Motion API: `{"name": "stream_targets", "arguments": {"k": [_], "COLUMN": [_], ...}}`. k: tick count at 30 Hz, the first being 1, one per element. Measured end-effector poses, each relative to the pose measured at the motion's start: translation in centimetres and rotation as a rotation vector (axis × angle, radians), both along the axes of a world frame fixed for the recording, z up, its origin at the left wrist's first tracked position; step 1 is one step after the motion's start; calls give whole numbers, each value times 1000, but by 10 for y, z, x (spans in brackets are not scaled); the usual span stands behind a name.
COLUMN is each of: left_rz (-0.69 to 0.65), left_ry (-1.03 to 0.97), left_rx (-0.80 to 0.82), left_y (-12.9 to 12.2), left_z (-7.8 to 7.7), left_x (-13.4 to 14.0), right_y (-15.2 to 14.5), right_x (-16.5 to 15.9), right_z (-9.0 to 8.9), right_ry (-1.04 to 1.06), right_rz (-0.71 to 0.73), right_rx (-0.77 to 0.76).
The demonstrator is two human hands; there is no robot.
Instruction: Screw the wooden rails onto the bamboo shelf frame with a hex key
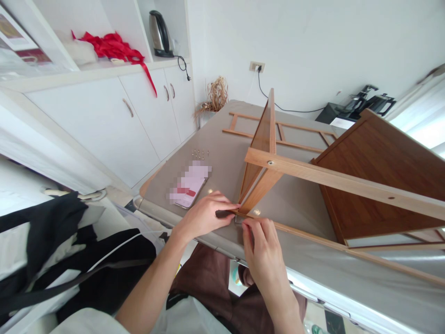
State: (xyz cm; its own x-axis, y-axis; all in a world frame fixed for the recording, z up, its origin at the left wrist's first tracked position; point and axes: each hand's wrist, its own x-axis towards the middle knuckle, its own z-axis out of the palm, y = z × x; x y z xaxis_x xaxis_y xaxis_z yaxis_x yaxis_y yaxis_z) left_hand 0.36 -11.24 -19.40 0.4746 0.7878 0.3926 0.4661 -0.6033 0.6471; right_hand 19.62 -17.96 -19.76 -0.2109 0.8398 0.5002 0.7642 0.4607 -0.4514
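Left hand (210,211): bent in over the near edge, thumb and forefinger pinching the near end of a slim light-brown wooden lower rail (309,235)
Right hand (262,241): thumb and bunched fingertips pressed together, apparently around a thin bent silvery metal piece (238,220), just beside the left thumb
Frame's place: a light-brown wooden frame with square-edged bars (313,176) stands on the smooth grey-beige counter (212,144), one long bar raised, the lower rail along the near side
Frame's handling: likely stiff and moderately light for its spread, but awkward, since a pull at the far end would probably twist the corner joint
Frame's hold: best taken by the thick raised bar or close to the corner; the thin upright brown panel (266,123) looks a poorer grip
Metal piece's handling: rigid, light and probably slippery, so a tight fingertip pinch near its bend would suit
Corner joint: mostly covered by the fingers; whether the metal piece sits in a socket cannot be told
Frame's far end: cut off at the right edge; how the broad reddish-brown wooden panel (378,185) joins it is unclear
Small metallic fasteners (200,154): beyond the pink-screened phone (193,183), too small to tell their type; the screen is pixelated
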Motion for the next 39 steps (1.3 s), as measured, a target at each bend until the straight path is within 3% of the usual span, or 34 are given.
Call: {"name": "stream_targets", "arguments": {"k": [16,27,39], "left_rz": [-36,-39,-42], "left_ry": [0,-15,-3], "left_rx": [-40,-21,-19], "left_y": [0,1,1], "left_z": [4,1,0], "left_x": [-2,-2,-2], "right_y": [7,-1,-17], "right_x": [-11,-8,-20], "right_z": [0,3,-23], "right_ry": [245,205,98], "right_rz": [49,164,165], "right_rx": [-30,57,128]}}
